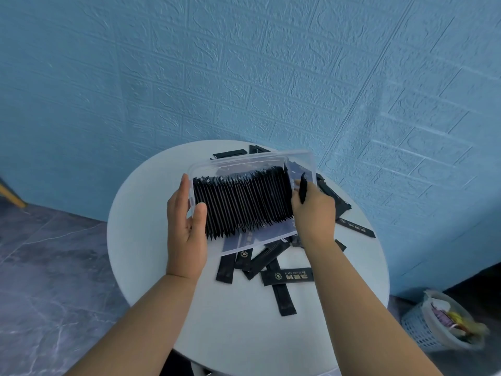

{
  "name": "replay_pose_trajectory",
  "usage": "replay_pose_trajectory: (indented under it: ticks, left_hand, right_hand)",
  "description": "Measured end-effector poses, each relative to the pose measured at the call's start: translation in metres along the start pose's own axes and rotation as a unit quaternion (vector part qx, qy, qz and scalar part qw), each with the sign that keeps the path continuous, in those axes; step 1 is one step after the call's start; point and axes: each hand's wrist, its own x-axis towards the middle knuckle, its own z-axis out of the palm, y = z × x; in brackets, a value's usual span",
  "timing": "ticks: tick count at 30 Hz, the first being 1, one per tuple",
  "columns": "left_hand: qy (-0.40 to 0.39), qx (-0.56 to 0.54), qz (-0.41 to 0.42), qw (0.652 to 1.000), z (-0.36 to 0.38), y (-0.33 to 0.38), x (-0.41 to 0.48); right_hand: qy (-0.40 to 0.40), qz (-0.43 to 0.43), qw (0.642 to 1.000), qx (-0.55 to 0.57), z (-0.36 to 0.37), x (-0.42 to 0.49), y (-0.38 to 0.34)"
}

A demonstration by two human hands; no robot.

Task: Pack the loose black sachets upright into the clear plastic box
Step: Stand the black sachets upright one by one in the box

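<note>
Forearms (151, 321) reach over table (141, 240); left hand (187, 226) grips box (252, 161) end, thumb (199, 213) bracing packed row (244, 202) upright. Right hand (314, 210) pinches one sachet (302, 189) at row's open end, likely for insertion; loose sachets (287, 275) lie around box.

Several loose sachets (336, 202) lie partly hidden under the clear box (252, 159) and the right hand (314, 213). The contents of the basket (417, 333) are blurred. A wooden piece (12, 198) is cut by the left edge.
</note>
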Motion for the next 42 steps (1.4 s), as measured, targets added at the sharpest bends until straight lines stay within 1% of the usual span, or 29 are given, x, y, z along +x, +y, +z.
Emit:
replay_pose_trajectory:
  ticks: [6,9,14,17,18,20,22,24,26,28,29,32,35,38,42]
  left_hand:
    - [-0.002,0.007,0.002,1.0,0.0,-0.003,0.0]
    - [-0.003,0.009,0.0,1.0,0.0,-0.003,0.0]
    - [-0.002,0.007,-0.004,1.0,0.0,-0.002,0.001]
    - [-0.004,0.006,-0.003,1.0,0.0,-0.001,0.001]
    - [-0.004,0.006,-0.003,1.0,0.001,-0.001,0.0]
    - [-0.006,0.007,-0.003,1.0,0.001,-0.001,0.0]
    - [-0.007,0.007,-0.004,1.0,0.0,-0.001,0.0]
    - [-0.007,0.005,-0.005,1.0,0.0,0.0,0.0]
    - [-0.006,0.004,-0.007,1.0,0.0,0.0,0.0]
    - [-0.004,0.005,-0.009,1.0,0.0,0.0,0.0]
    - [-0.004,0.005,-0.009,1.0,0.0,0.0,0.0]
    - [-0.004,0.003,-0.008,1.0,0.001,0.0,0.0]
    - [-0.003,0.003,-0.004,1.0,0.0,0.0,0.0]
    - [-0.004,0.006,-0.002,1.0,0.001,-0.001,0.0]
    - [-0.008,0.004,0.001,1.0,0.001,0.0,0.0]
  right_hand:
    - [-0.019,0.018,1.0,0.004,-0.001,-0.002,0.0]
    - [-0.054,0.027,0.998,0.017,-0.005,-0.001,-0.003]
    - [-0.127,0.068,0.984,0.106,-0.022,-0.006,-0.002]
    - [-0.137,0.05,0.984,0.102,-0.028,-0.01,0.007]
    - [-0.127,0.026,0.988,0.083,-0.028,-0.011,0.01]
    - [-0.076,-0.018,0.996,0.049,-0.03,-0.012,0.014]
    - [-0.004,-0.014,0.998,0.054,-0.034,-0.011,0.012]
    - [0.049,0.018,0.995,0.082,-0.039,-0.008,0.008]
    - [0.071,0.036,0.989,0.123,-0.04,-0.003,0.005]
    - [0.07,0.036,0.984,0.158,-0.034,0.002,0.003]
    - [0.068,0.029,0.985,0.157,-0.031,0.004,0.003]
    - [0.062,0.004,0.99,0.124,-0.023,0.009,0.006]
    - [0.042,0.001,0.995,0.087,-0.018,0.011,0.007]
    - [-0.029,0.004,1.0,-0.006,-0.013,0.009,0.007]
    - [-0.104,0.021,0.986,-0.132,-0.007,0.006,0.007]
